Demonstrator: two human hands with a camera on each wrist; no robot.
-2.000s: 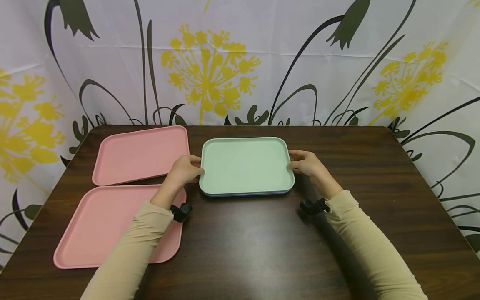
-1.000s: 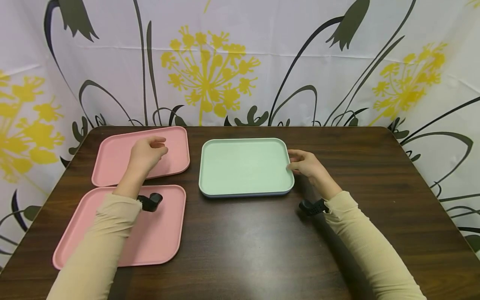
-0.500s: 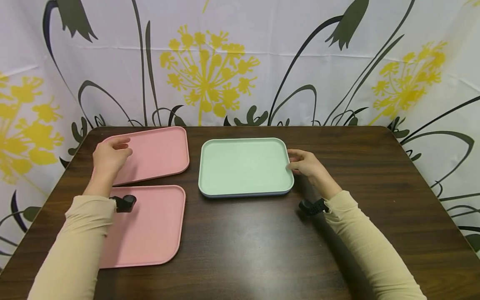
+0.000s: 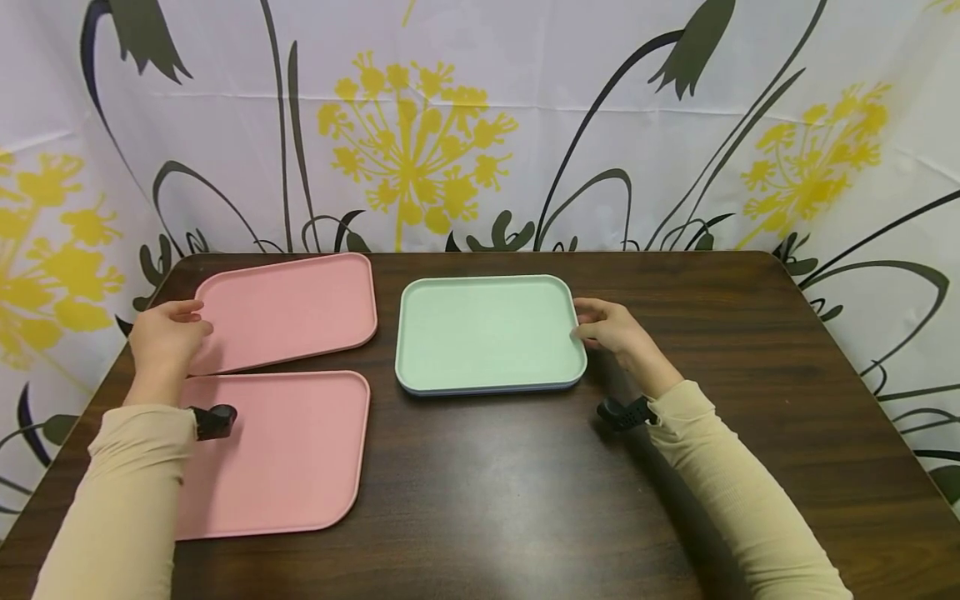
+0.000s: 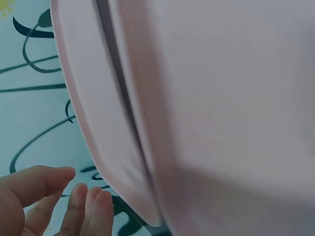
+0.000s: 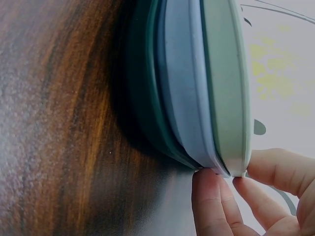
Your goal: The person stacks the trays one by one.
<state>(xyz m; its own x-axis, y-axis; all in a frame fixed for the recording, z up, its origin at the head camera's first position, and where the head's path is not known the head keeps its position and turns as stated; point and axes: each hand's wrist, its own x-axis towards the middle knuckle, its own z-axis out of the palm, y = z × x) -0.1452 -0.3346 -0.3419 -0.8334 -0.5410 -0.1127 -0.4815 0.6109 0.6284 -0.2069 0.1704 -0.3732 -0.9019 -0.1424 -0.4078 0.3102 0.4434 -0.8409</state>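
Observation:
In the head view my left hand (image 4: 167, 340) is at the left end of the far pink tray (image 4: 292, 308). Its thumb and fingers (image 5: 91, 209) are apart around a gap beside that tray's rim in the left wrist view. A light green tray (image 4: 491, 333) tops a stack in the middle of the table. My right hand (image 4: 617, 332) pinches its right edge, thumb over the rim and fingers at the side. Under it, the right wrist view shows a blue-grey tray (image 6: 184, 69) and a dark green tray (image 6: 140, 83).
A second pink tray (image 4: 277, 450) lies nearer on the left, its edge close to the far one. All stand on a dark wooden table (image 4: 510, 500). Behind rises a white curtain (image 4: 570, 50) with yellow and grey flowers.
My left hand has let go of the green tray's left edge and moved left across the far pink tray to its left end. My right hand and the stack have stayed put.

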